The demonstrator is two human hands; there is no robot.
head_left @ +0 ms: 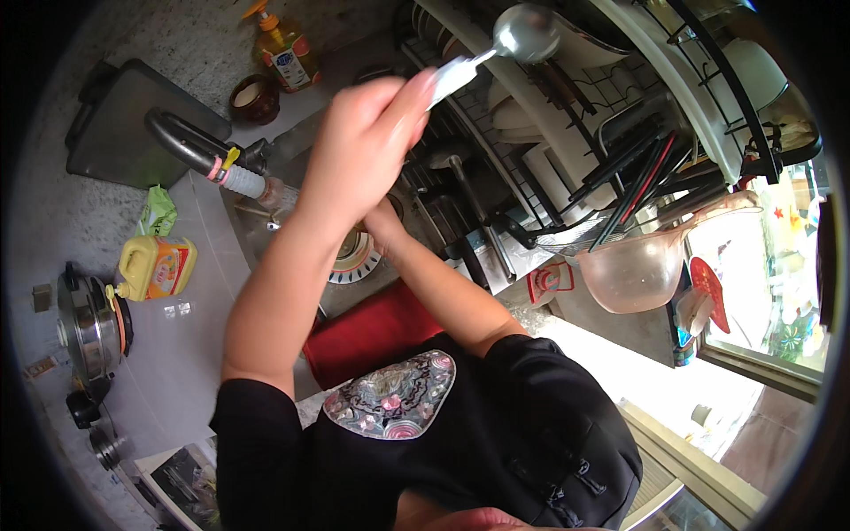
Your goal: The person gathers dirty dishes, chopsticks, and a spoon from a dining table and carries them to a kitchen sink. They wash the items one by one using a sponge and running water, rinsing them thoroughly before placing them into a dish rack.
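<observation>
My left hand is raised over the sink, closed around the pale handle of a large metal spoon. The spoon's bowl points up and right, towards the dish rack. Lower down, my right hand is partly hidden behind my left hand and forearm; its fingers and whatever they touch cannot be made out. Just below it, a plate with a patterned rim shows between my forearms. Left of my left wrist is a black faucet pipe with a ribbed hose on its end.
A dish rack with bowls, plates and chopsticks stands at upper right, a clear plastic ladle-like scoop below it. A pump bottle and brown pot stand behind the sink. At left are a yellow jug and a lidded pan.
</observation>
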